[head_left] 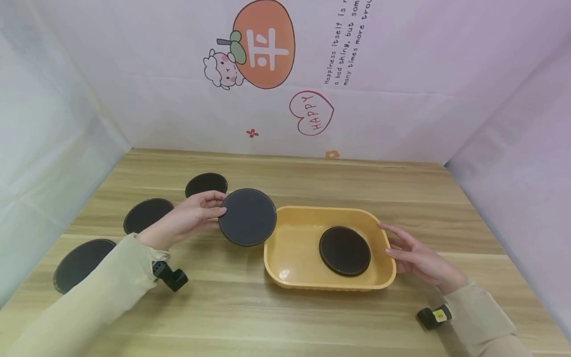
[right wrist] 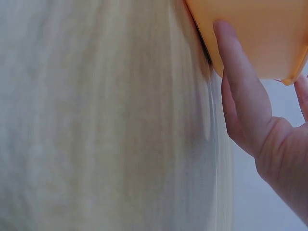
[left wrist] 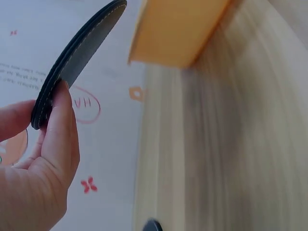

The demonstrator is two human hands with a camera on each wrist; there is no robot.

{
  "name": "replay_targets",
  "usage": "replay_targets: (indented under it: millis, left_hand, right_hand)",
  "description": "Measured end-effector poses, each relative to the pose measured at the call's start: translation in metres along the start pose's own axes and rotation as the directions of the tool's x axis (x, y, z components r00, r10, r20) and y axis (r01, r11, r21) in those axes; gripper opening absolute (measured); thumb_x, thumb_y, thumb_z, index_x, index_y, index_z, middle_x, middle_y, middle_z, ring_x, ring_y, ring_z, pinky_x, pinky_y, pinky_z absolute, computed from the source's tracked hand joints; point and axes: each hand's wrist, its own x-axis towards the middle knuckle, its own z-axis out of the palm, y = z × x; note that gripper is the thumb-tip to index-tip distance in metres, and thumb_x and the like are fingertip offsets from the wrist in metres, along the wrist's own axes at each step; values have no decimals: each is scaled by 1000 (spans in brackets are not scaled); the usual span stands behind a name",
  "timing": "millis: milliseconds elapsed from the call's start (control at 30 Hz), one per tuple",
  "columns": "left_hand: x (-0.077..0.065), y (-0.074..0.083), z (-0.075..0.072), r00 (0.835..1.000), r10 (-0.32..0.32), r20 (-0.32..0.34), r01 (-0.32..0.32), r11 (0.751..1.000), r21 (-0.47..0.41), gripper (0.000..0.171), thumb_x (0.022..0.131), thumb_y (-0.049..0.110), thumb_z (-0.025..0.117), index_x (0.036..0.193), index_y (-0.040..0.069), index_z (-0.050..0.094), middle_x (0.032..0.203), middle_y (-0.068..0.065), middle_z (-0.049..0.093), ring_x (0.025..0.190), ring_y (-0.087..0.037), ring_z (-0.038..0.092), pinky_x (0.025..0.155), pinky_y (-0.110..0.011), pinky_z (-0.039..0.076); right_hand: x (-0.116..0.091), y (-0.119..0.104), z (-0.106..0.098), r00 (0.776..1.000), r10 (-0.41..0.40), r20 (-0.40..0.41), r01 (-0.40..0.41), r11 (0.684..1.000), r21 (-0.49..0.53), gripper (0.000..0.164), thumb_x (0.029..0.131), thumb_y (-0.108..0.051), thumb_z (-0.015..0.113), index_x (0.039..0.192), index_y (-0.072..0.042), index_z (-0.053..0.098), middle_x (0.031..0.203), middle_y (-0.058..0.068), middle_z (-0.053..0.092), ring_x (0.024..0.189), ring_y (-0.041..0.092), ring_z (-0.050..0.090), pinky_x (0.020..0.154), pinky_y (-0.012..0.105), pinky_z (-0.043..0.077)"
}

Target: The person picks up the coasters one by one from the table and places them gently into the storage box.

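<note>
In the head view, my left hand (head_left: pixel 194 218) pinches a round dark coaster (head_left: pixel 248 217) with a stitched edge, thumb on the near face. The left wrist view shows this coaster (left wrist: pixel 79 57) tilted and off the table. It overlaps the left rim of a yellow plastic basin (head_left: pixel 290 248) in the head view. Another dark coaster (head_left: pixel 345 251) lies inside the basin, toward its right end. At the basin's right end is my right hand (head_left: pixel 417 258), fingertips at the rim. Its fairly straight fingers (right wrist: pixel 245 86) lie along the outer wall in the right wrist view.
On the left of the wooden table (head_left: pixel 250 317) lie three more dark coasters: one at the back (head_left: pixel 206 183), one in the middle (head_left: pixel 144 214), one nearer the front (head_left: pixel 82 263). A white printed cloth (head_left: pixel 178 109) hangs behind the table, with plain sheets at both sides.
</note>
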Motion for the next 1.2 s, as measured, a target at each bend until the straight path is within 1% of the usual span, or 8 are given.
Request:
replay_targets:
  millis: [133,233,467,700,800,967,1067,1200]
  left_hand:
    - [11,6,12,1000,17,21,-17,1000,-16,35,94,0,49,125,-11,37,106,-2,54,91,-7,60,83,-28,54]
    - [19,10,22,999,26,24,-25,999,-26,35,94,-1,48,126,-10,37,105,-1,55,90,-7,61,83,-27,54]
    - [38,19,49,997,53,48,-48,993,-105,34,94,-4,46,127,-10,38,103,-2,55,87,-8,61,80,-26,55]
    - [60,25,75,996,70,53,-65,994,-85,38,94,-3,47,130,-9,38,109,-7,52,87,-9,60,82,-28,54]
    - [70,24,83,995,81,62,-77,994,-76,38,94,-3,48,131,-10,39,113,-10,52,87,-10,59,84,-30,54]
    - [84,24,97,993,102,59,-99,993,-66,38,94,-3,49,130,-10,40,117,-15,51,86,-11,59,84,-33,54]
    - [92,24,105,994,100,52,-96,993,-69,38,93,-4,49,130,-10,41,118,-17,52,86,-11,59,85,-35,54]
    - [101,24,116,994,87,65,-82,994,-70,38,93,-4,50,130,-10,42,122,-22,52,86,-14,60,89,-40,53]
  right_hand:
    - [1,0,0,1000,0,-1,-1,1000,-4,58,99,4,37,146,-31,30,132,-8,42,112,18,59,83,42,55]
    - [1,1,-1,1000,-2,-1,2,1000,-8,59,99,3,37,146,-31,30,132,-9,42,113,18,59,82,43,55]
    - [1,4,-2,1000,1,-5,-1,1000,-18,59,99,3,37,146,-31,29,131,-8,42,112,19,59,82,44,55]
    - [0,2,-1,1000,-5,-7,5,1000,-28,59,99,3,37,146,-31,29,131,-10,42,112,17,58,81,43,55]
    - [0,1,-1,1000,-3,-15,3,999,-37,58,99,2,38,146,-31,29,130,-10,40,112,16,58,82,43,55]
    - [0,1,-1,1000,4,-31,-6,998,-59,59,99,1,39,147,-31,28,130,-8,37,112,16,58,82,43,55]
    - [0,1,-2,999,7,-33,-9,998,-61,59,99,1,38,147,-31,28,130,-8,36,112,16,58,82,43,55]
    - [0,1,-3,1000,10,-27,-11,999,-53,59,99,2,38,146,-31,30,130,-8,38,112,16,58,82,43,55]
